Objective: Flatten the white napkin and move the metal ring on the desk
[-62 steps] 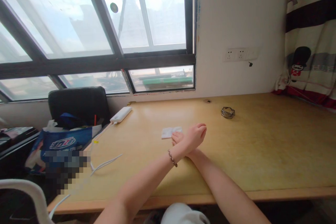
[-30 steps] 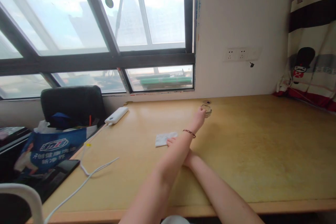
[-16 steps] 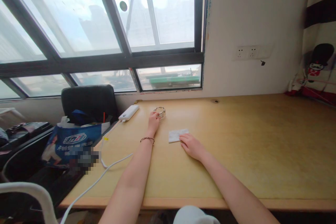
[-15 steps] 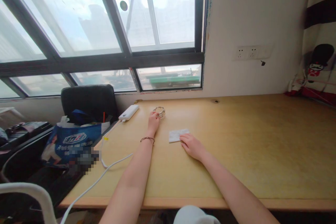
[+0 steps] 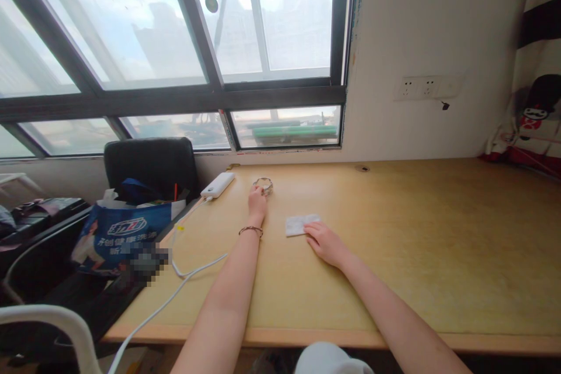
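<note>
Head view: left hand (image 5: 257, 199) reaches far across the yellow wooden tabletop (image 5: 416, 234), fingertips curled onto the near rim of the small round glass ashtray (image 5: 263, 186) by the white power bank (image 5: 218, 184); right hand (image 5: 325, 242) lies flat, fingers spread, just touching the white folded tissue (image 5: 300, 224). Judgement: grip looks shallow, so a slow slide along the surface, not a lift, seems wisest. Count: one ashtray, one tissue, one power bank, one white cable (image 5: 175, 286).
</note>
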The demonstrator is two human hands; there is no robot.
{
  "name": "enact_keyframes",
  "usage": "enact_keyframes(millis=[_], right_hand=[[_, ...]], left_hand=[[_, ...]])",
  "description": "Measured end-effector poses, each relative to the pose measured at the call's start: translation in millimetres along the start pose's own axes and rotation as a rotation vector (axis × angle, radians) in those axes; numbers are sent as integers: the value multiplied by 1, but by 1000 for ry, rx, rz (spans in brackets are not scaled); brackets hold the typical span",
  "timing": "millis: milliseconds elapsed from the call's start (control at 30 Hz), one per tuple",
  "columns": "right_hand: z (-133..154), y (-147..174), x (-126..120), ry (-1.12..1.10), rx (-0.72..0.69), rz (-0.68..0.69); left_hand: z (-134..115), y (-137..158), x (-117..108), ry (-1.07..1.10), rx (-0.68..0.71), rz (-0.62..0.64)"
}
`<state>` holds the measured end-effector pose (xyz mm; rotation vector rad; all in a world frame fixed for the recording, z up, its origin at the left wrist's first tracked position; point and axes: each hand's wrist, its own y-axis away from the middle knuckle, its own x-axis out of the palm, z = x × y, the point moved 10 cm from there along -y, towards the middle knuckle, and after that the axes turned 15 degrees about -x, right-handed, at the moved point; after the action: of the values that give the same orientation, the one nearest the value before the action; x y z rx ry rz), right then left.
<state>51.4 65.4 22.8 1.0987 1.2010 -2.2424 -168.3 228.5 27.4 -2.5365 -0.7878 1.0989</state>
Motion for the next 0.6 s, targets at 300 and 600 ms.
enact_keyframes(millis=[300,600], right_hand=[[0,-1,-1,1,1,4],[1,-1,-1,-2,-4,-4]], left_hand=[[11,-6,2,-49,-37,-27],[13,-6,6,-116,-63,-7]])
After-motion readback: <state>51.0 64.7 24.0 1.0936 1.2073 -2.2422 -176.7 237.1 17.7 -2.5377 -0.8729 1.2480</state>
